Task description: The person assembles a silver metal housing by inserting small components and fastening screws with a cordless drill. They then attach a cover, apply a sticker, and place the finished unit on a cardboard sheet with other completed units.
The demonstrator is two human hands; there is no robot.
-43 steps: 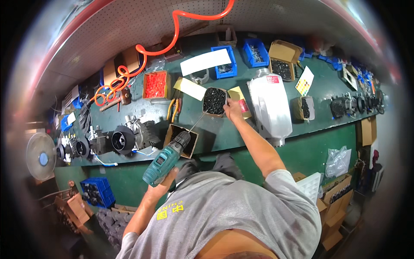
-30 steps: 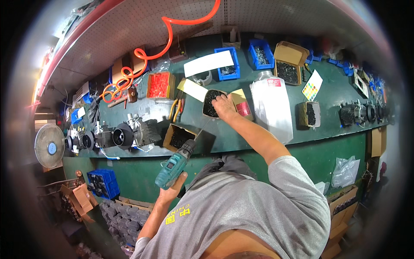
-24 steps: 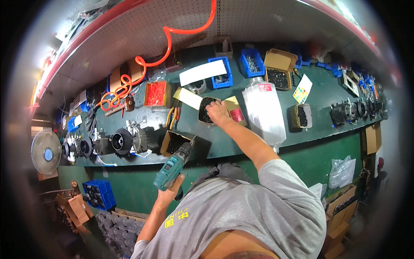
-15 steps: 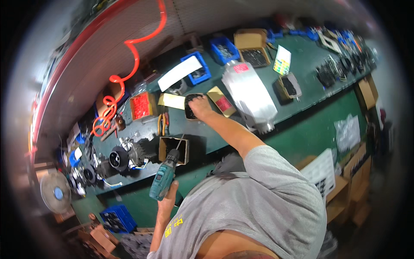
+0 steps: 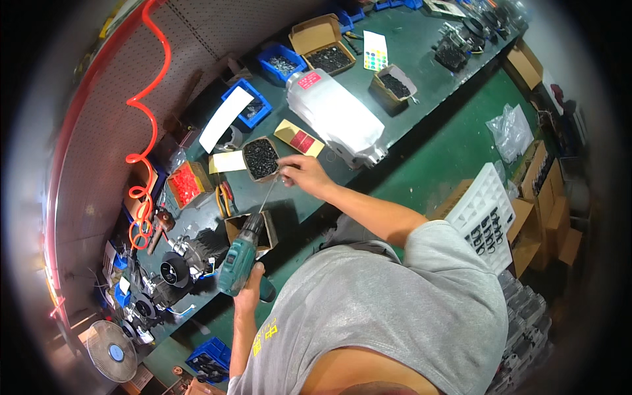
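My left hand (image 5: 249, 287) is wrapped round the grip of a teal cordless drill (image 5: 237, 262), its long thin bit pointing away from me. My right hand (image 5: 308, 178) is closed in a pinch close to the bit's tip; whatever its fingertips hold is too small to make out. Just left of those fingers stands an open carton of small black screws (image 5: 261, 158). Beneath the drill's front end is another open cardboard box (image 5: 269, 232), partly hidden by the drill.
A large silver metal housing (image 5: 336, 115) lies on the green bench beyond my right hand. Left are a box of red parts (image 5: 186, 184), pliers (image 5: 226, 197) and motor assemblies (image 5: 176, 268). Blue bins (image 5: 282, 62) line the back. A coiled orange hose (image 5: 155, 85) hangs at left.
My right hand has come out of the carton of black screws and moved to the drill bit's tip. The whole view has turned and shifted; the drill stays in my left hand.
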